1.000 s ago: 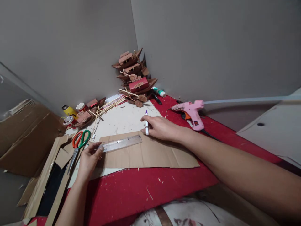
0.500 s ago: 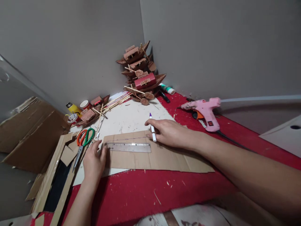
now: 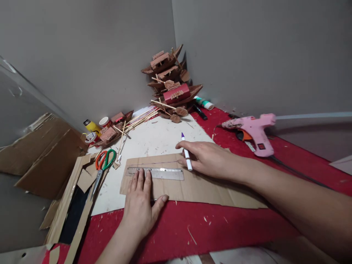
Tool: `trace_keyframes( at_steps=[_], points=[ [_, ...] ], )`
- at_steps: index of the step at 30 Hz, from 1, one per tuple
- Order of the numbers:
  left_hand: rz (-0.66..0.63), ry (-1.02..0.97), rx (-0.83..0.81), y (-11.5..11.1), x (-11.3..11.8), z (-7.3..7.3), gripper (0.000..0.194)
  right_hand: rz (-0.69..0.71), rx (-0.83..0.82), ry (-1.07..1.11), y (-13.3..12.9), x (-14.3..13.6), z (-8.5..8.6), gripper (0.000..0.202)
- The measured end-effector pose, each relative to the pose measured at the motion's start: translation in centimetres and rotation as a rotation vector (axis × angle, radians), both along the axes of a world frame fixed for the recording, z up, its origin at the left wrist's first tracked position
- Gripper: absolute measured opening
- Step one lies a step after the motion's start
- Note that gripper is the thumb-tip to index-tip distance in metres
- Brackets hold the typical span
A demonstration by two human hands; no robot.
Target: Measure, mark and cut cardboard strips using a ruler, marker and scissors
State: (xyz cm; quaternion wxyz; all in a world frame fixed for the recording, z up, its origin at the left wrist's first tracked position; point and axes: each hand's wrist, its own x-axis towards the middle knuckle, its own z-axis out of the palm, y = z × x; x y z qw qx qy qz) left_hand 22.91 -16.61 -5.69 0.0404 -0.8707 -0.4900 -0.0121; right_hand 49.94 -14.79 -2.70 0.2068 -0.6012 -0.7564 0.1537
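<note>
My left hand (image 3: 140, 205) lies with fingers spread, its fingertips on a clear ruler (image 3: 167, 174). Under the ruler is a long piece of cardboard (image 3: 192, 192), and a thin pen line runs across it just above the ruler. Between the thumb and fingers of my right hand (image 3: 207, 158) is a white marker (image 3: 187, 156) with a purple tip pointing up and away from the cardboard. The right hand's lower side rests on or just over the cardboard near the ruler's right end.
Scissors (image 3: 100, 167) with orange and green handles lie left, by cardboard strips (image 3: 57, 205). A pink glue gun (image 3: 260, 134) sits on the red cloth (image 3: 176, 227) at right. Behind are stacked model boats (image 3: 176, 93), thin sticks (image 3: 141, 119), paper cups (image 3: 104, 121) and a yellow bottle (image 3: 92, 127).
My left hand has moved right from the cardboard's left edge onto the ruler, its fingers now spread. My right hand still holds the marker in much the same place. The view has shifted slightly.
</note>
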Motion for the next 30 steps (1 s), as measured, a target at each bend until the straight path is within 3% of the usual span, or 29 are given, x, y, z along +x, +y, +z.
trace_keyframes(
  at_steps=[15,26,30],
  points=[
    [-0.117,0.066,0.176,0.4,0.1,-0.8,0.084,-0.09,0.026,0.048,-0.1,1.2,2.2,0.037],
    [-0.224,0.042,0.082,-0.7,6.4,0.0,0.094,-0.11,0.088,0.136,-0.4,2.0,2.8,0.036],
    [-0.249,0.006,0.068,-0.3,6.9,-0.7,0.093,-0.065,0.032,0.106,-0.7,2.0,2.6,0.04]
  ],
)
